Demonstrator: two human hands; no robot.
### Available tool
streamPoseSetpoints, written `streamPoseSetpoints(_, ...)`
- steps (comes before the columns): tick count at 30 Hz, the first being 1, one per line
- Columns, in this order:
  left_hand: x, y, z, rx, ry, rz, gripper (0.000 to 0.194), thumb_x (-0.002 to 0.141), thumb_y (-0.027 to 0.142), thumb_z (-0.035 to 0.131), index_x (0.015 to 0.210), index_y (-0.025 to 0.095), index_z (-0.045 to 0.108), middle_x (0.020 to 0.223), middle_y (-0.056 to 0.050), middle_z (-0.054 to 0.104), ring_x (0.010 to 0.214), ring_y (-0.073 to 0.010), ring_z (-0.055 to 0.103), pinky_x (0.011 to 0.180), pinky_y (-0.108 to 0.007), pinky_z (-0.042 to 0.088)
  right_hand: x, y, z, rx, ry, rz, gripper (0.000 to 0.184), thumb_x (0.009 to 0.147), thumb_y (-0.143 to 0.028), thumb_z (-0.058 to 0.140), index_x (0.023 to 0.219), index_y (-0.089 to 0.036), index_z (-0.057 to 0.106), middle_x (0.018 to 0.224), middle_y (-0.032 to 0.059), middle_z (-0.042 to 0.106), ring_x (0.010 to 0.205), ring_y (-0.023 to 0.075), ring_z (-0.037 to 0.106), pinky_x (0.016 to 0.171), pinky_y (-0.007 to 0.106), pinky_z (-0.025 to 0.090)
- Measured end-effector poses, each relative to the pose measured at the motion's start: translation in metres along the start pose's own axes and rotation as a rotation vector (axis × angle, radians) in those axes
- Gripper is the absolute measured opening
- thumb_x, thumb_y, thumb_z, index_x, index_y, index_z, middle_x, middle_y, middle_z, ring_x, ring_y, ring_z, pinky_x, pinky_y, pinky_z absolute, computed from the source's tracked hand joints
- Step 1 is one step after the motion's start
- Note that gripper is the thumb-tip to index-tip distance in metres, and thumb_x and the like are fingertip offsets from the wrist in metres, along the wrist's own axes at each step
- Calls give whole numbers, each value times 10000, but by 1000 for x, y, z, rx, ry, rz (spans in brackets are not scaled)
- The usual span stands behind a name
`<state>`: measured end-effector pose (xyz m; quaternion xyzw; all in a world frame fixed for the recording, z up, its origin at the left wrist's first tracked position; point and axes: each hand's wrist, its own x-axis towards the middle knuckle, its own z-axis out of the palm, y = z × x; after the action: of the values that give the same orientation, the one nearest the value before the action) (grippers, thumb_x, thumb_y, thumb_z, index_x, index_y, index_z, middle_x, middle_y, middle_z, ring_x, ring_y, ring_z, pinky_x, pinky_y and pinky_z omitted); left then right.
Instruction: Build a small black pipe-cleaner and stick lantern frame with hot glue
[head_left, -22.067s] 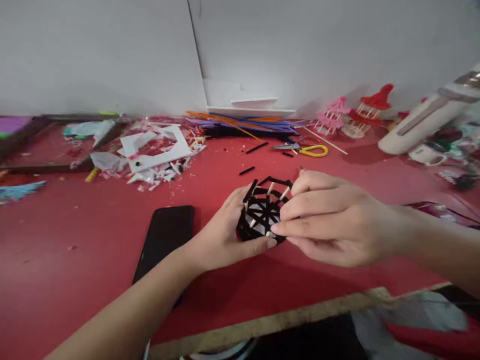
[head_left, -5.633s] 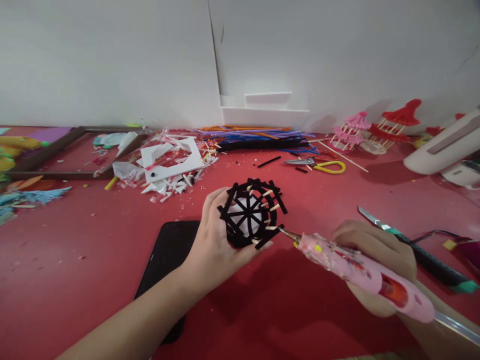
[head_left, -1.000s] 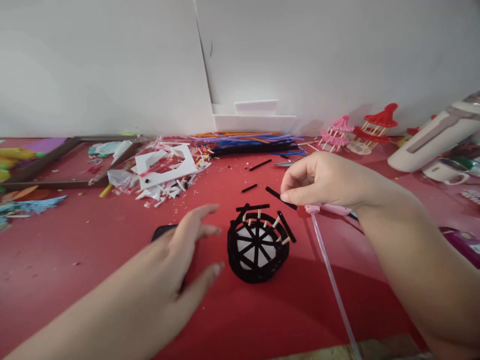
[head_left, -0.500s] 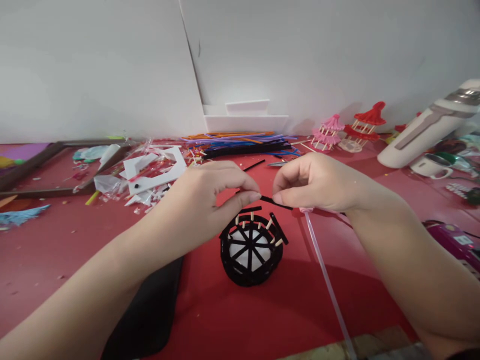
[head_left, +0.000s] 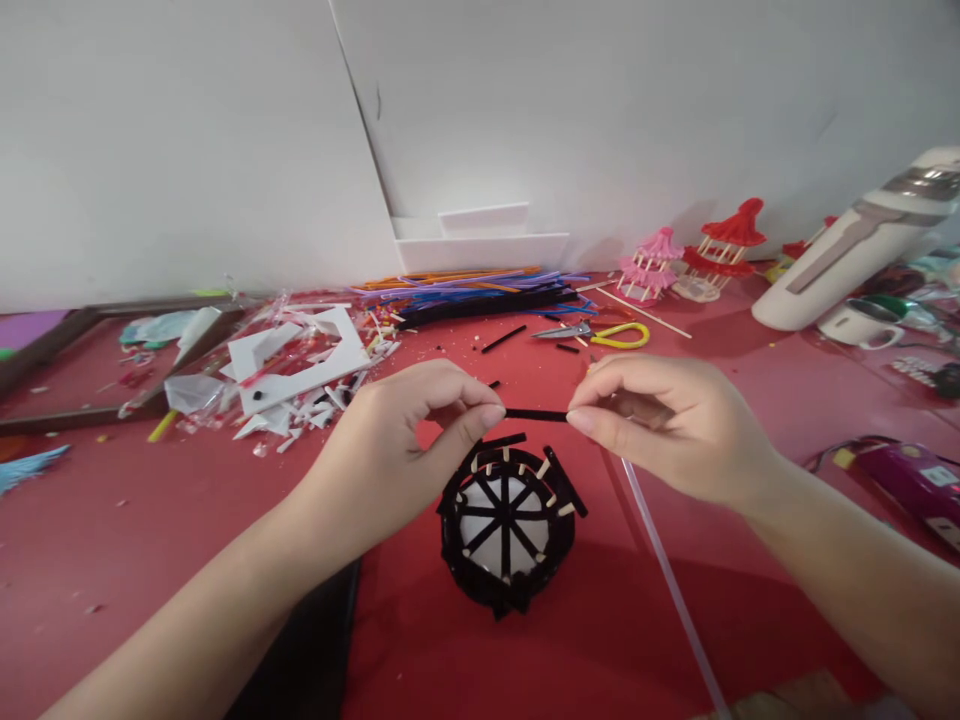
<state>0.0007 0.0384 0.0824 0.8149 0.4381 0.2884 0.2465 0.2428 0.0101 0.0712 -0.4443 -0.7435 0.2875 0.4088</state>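
Fingers (head_left: 480, 421) pinch a black strip (head_left: 536, 414) (both ends).

Black strip (head_left: 536, 414): your fingertips (head_left: 491, 413) are hiding both of its ends.
Dark flat thing (head_left: 311, 645): your left forearm (head_left: 225, 585) is covering much of it, and the bottom edge is cutting it.
Clear stick (head_left: 671, 580): your right hand (head_left: 667, 425) is hiding its upper end.
Purple device (head_left: 904, 480): the right edge is cutting it, and its label (head_left: 941, 478) is looking too small to read.

Craft workspace | scissors (head_left: 591, 333) | fuzzy stems (head_left: 472, 295) | foam scraps (head_left: 309, 380) (strewn about)
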Motion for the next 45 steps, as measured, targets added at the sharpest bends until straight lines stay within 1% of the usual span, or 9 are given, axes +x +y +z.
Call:
streamPoseSetpoints(7,-2,-1,2,-24,-10,-17,188,931,338,596,842,221,714,847,3,700,779,-124,633,691,-217,484,-2,1,4,-101,36,-115,110,887,-238,684,782,-206,675,708,-9,643,607,84,545,499,196,409)
streamPoseSetpoints(11,-1,1,2,-88,1,-32,174,910,336,623,831,212,714,809,7,703,724,-115,624,696,-203,516,-4,4,7,-72,50,-132,111,869,-212,688,765,-203,651,699,-8,629,626,97,551,549,220,442)
streamPoseSetpoints(16,1,2,2,-166,-33,-77,178,859,359,681,785,199,707,753,10,698,663,-111,619,670,-197,538,-5,9,10,37,39,-90,95,867,-230,693,786,-203,650,729,1,634,645,108,558,550,235,452)
streamPoseSetpoints(19,2,0,1,-145,-43,-72,175,855,365,688,791,206,722,773,3,710,685,-117,633,691,-200,549,-6,11,11,95,44,-40,72,854,-247,712,824,-204,664,773,10,655,666,113,584,567,232,486)
streamPoseSetpoints(22,2,-2,0,-139,-70,-64,157,859,361,692,812,220,741,807,4,726,719,-118,654,729,-196,558,-7,13,11,102,47,-40,53,849,-238,718,849,-208,675,787,4,668,673,107,597,588,225,508)
streamPoseSetpoints(29,4,-1,-1,-108,-82,-48,142,868,330,657,819,227,742,834,9,738,757,-122,675,757,-189,563,-8,16,8,-28,0,-148,6,868,-220,702,873,-221,699,790,10,708,630,104,602,561,233,499)
streamPoseSetpoints(34,5,2,-3,-73,-96,-63,176,858,359,641,822,222,746,846,-11,747,759,-142,677,775,-224,577,-8,15,6,-129,26,-258,59,876,-188,679,844,-236,695,757,9,722,631,120,633,575,250,508)
streamPoseSetpoints(41,5,1,-5,-49,-122,-45,154,880,332,633,834,241,748,860,10,742,758,-123,662,755,-199,547,-10,12,7,-200,32,-304,38,881,-204,679,864,-236,693,780,11,742,617,108,645,555,234,501)
streamPoseSetpoints(45,5,2,-3,-57,-126,-52,146,893,341,642,841,255,749,867,29,747,768,-115,670,746,-190,530,-10,11,7,-208,35,-338,101,878,-156,659,856,-253,672,763,-3,731,593,104,621,523,234,480)
